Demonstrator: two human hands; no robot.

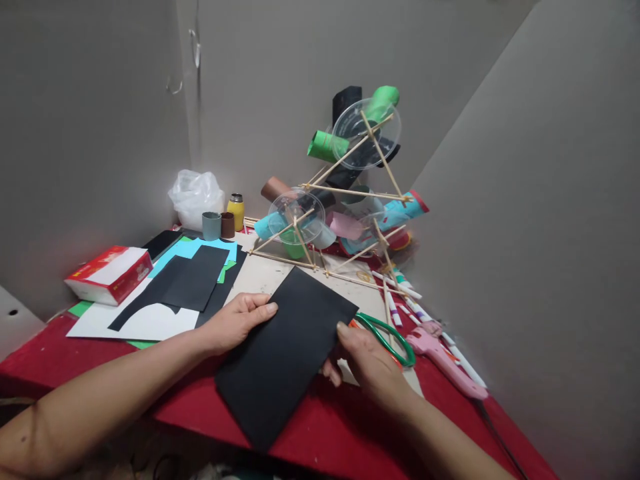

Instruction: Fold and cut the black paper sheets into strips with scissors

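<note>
A black rectangular sheet of card or foam [287, 360] is held up, tilted, over the front edge of the table. My left hand [237, 323] pinches its upper left edge, thumb on top. At the right edge, my right hand [370, 363] grips it with the thumb in front and fingers behind. Just beyond my right hand lie scissors with green and orange handles [387, 333], partly hidden by the hand. Behind the sheet, a model of wooden sticks [350, 190], clear round lids [367, 133] and coloured tubes [383, 103] stands on pale cardboard [260, 273].
A red cloth [195, 393] covers the table. To the left are black and coloured sheets [195, 277] and a red and white box [110, 273]. Cups [211, 227], a yellow bottle [235, 212] and a plastic bag [195, 197] stand behind. A pink glue gun [447, 360] lies right.
</note>
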